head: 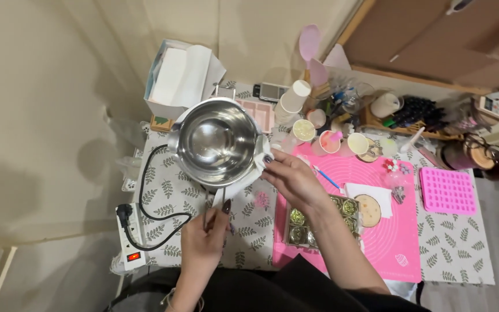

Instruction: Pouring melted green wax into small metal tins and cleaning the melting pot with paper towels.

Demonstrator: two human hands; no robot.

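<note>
At centre-left of the frame the left hand (204, 238) grips the handle of a stainless steel melting pot (215, 141) to steady it, while the right hand (291, 179) pinches a white paper towel (259, 155) against its right rim, as if wiping, beside the pink silicone mat (376, 231).

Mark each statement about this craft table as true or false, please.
1. The round shiny steel pot is empty. True.
2. The left hand grips the pot's handle. True.
3. The right hand holds a blue pen. False: it presses a white tissue on the pot's rim.
4. The pink square silicone mould lies inside the pot. False: it lies on the table's far right.
5. The white power strip's switch glows red. True.
</note>
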